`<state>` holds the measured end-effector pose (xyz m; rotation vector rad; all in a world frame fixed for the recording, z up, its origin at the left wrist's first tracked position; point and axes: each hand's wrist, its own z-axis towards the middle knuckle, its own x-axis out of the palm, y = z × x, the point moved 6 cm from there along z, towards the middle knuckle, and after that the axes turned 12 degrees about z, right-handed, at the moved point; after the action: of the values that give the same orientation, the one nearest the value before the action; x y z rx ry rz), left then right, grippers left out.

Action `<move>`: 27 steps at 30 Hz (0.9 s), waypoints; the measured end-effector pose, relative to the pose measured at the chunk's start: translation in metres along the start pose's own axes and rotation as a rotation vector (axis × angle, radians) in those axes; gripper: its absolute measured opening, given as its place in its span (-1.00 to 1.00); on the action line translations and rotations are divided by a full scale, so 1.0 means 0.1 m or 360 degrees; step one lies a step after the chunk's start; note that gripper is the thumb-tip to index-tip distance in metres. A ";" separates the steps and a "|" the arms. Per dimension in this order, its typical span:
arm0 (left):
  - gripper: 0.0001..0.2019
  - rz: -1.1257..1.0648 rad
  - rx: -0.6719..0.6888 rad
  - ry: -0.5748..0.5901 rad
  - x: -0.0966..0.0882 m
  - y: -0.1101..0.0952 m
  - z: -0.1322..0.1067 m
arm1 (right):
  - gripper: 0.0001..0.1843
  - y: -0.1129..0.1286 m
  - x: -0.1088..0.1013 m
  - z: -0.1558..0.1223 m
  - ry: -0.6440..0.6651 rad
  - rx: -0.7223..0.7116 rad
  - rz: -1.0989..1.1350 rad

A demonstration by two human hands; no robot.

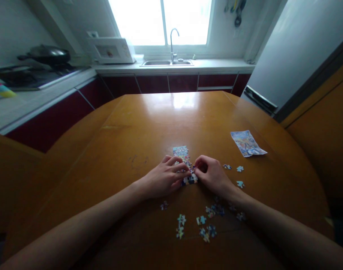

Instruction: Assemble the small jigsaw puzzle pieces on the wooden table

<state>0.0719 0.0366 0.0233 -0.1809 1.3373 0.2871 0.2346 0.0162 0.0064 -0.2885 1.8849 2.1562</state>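
A partly joined jigsaw puzzle (pixel 180 150) lies on the wooden table (pixel 149 123), its middle covered by my fingers. My left hand (pixel 167 176) rests flat across its left side with the fingers stretched out and a little apart. At the puzzle's right edge, my right hand (pixel 209 172) is closed in a pinch, thumb and forefinger together. A small puzzle piece seems to sit at those fingertips, mostly hidden. Loose puzzle pieces (pixel 211 210) lie nearer to me, below both hands, and a few more, such as a pale blue piece (pixel 240 168), are right of my right hand.
A creased printed picture sheet (pixel 247 143) lies on the table's right side. Beyond the table are a counter with a sink (pixel 167 63), a white microwave (pixel 112 50) and a pan (pixel 49 55) on the stove. A fridge (pixel 297 48) stands at the right.
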 end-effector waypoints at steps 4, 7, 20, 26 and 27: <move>-0.64 0.0015 0.0001 0.0005 0.02 0.00 -0.01 | -0.91 0.01 -0.08 0.05 0.0019 -0.0025 0.0062; -0.62 0.0007 -0.0013 0.0001 0.03 -0.01 -0.02 | -0.85 0.04 -0.15 0.07 0.0066 -0.0144 0.0053; -0.60 -0.0027 -0.0078 -0.0007 0.05 0.00 -0.05 | -0.82 0.09 -0.05 0.07 0.0384 -0.0330 -0.0056; -0.58 -0.0028 -0.0075 -0.0028 0.06 0.00 -0.05 | -0.81 0.04 -0.01 0.07 0.0470 -0.0363 -0.0058; -0.58 -0.0029 -0.0077 -0.0031 0.06 0.00 -0.05 | -0.80 0.03 0.00 0.07 0.0473 -0.0367 -0.0060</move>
<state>0.0685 0.0360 0.0165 -0.2303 1.3096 0.3050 0.2340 0.0223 0.0107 -0.7205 1.7516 2.4170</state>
